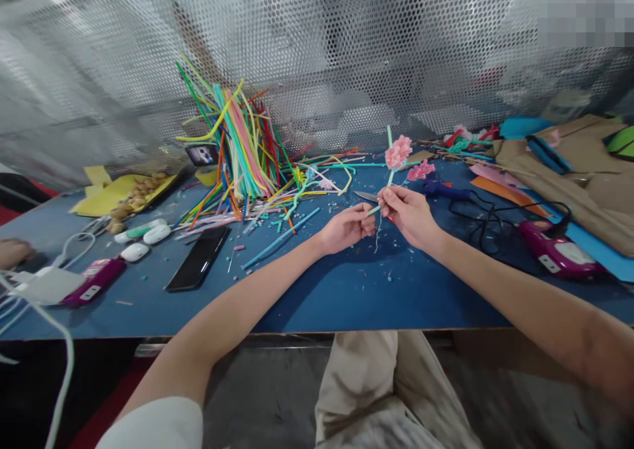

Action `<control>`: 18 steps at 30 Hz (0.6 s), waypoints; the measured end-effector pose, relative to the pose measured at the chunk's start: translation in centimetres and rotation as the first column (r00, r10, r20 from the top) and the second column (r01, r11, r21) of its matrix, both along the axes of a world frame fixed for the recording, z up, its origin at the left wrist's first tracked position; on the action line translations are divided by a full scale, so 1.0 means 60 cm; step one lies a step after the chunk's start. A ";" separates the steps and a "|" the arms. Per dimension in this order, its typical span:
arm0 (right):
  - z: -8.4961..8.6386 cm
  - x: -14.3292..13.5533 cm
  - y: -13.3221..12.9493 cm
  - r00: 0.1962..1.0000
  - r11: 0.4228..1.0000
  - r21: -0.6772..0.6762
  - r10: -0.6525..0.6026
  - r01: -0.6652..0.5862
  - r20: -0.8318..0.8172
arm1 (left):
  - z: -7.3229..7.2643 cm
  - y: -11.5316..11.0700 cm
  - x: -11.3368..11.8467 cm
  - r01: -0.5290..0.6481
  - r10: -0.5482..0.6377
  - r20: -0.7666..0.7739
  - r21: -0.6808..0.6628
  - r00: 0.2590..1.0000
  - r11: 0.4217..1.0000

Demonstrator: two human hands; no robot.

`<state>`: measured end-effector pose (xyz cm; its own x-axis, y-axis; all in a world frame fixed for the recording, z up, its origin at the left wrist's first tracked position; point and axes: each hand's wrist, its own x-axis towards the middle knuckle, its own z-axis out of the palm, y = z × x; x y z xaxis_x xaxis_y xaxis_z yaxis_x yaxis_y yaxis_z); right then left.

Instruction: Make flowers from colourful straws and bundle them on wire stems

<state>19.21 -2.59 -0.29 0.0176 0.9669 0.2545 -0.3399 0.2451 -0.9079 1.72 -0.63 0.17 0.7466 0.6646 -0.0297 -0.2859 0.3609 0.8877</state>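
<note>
Pinched in my right hand [410,216] is the pale green stem of a pink fuzzy flower [398,152], which stands upright above the fingers. My left hand [349,228] is closed on a short green pipe cleaner [375,210] whose end sticks out toward the right fingertips. A thin, pale twisted strand [378,234] dangles between the two hands. Behind them, scissors [365,196] lie with a blade pointing left, their handles mostly covered by my right hand. A second pink flower [421,170] is just behind the right hand.
A tall bundle of coloured pipe cleaners [242,145] stands at back left. Nearer are a phone [198,259] and a blue pipe cleaner [281,238]. Right are a blue glue gun [440,189], its black cord and a purple power strip [559,251]. Another person's hand [14,253] shows far left.
</note>
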 end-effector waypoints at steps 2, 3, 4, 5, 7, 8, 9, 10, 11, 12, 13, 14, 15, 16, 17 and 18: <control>0.000 -0.003 -0.001 1.000 1.000 0.012 0.007 -0.007 0.023 | 0.001 0.000 0.001 0.001 -0.001 -0.001 -0.001 1.000 1.000; -0.001 -0.004 -0.002 0.999 1.000 0.023 0.011 -0.012 0.035 | 0.001 0.000 0.001 0.004 -0.004 -0.003 -0.001 1.000 1.000; -0.003 -0.006 -0.003 0.999 0.999 0.034 0.015 -0.017 0.046 | 0.001 0.000 0.001 0.007 -0.007 -0.005 -0.002 1.000 1.000; -0.004 -0.008 -0.003 0.998 0.999 0.043 0.019 -0.021 0.053 | 0.001 0.000 0.001 0.010 -0.010 -0.009 -0.005 1.000 1.000; -0.007 -0.010 -0.004 0.998 0.998 0.055 0.027 -0.030 0.059 | 0.000 -0.001 0.000 0.019 -0.019 -0.020 -0.013 1.000 1.000; -0.007 -0.009 -0.004 0.998 0.998 0.055 0.029 -0.033 0.059 | 0.000 -0.001 0.000 0.022 -0.022 -0.025 -0.014 0.999 1.000; -0.007 -0.007 -0.003 0.998 0.998 0.051 0.026 -0.029 0.055 | -0.001 0.000 -0.002 0.024 -0.025 -0.026 -0.012 0.999 1.000; -0.006 -0.002 -0.001 0.999 0.999 0.043 0.016 -0.018 0.045 | -0.001 0.000 -0.003 0.025 -0.026 -0.022 -0.004 0.999 1.000; -0.004 0.003 0.002 1.000 0.999 0.035 -0.003 0.002 0.030 | -0.002 0.001 -0.004 0.024 -0.024 -0.012 0.008 1.000 1.000; -0.001 0.010 0.004 1.000 0.999 0.025 -0.026 0.026 0.009 | -0.003 0.002 -0.005 0.020 -0.020 0.000 0.023 1.000 1.000; 0.001 0.018 0.007 0.998 0.998 0.022 -0.054 0.054 -0.014 | -0.004 0.003 -0.006 0.008 -0.008 0.013 0.038 1.000 0.999; 0.004 0.026 0.009 0.997 0.997 0.023 -0.074 0.075 -0.038 | -0.005 0.004 -0.007 -0.013 0.012 0.022 0.054 1.000 0.998; 0.006 0.032 0.011 0.995 0.996 0.021 -0.083 0.085 -0.054 | -0.007 0.005 -0.006 -0.041 0.040 0.022 0.070 0.999 0.997; 0.008 0.037 0.012 0.994 0.996 0.018 -0.085 0.087 -0.063 | -0.009 0.005 -0.005 -0.078 0.078 0.013 0.092 0.997 0.993; 0.009 0.040 0.013 0.995 0.997 0.010 -0.077 0.078 -0.063 | -0.011 0.005 -0.004 -0.119 0.121 -0.004 0.125 0.993 0.985; 0.010 0.039 0.012 0.997 0.998 -0.001 -0.062 0.062 -0.055 | -0.014 0.004 -0.003 -0.156 0.163 -0.030 0.167 0.986 0.974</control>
<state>21.57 -1.88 0.28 0.0914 0.9634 0.2521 -0.3737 0.2678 -0.8880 1.51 -0.37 -0.65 0.6308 0.7737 0.0590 -0.2878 0.1626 0.9438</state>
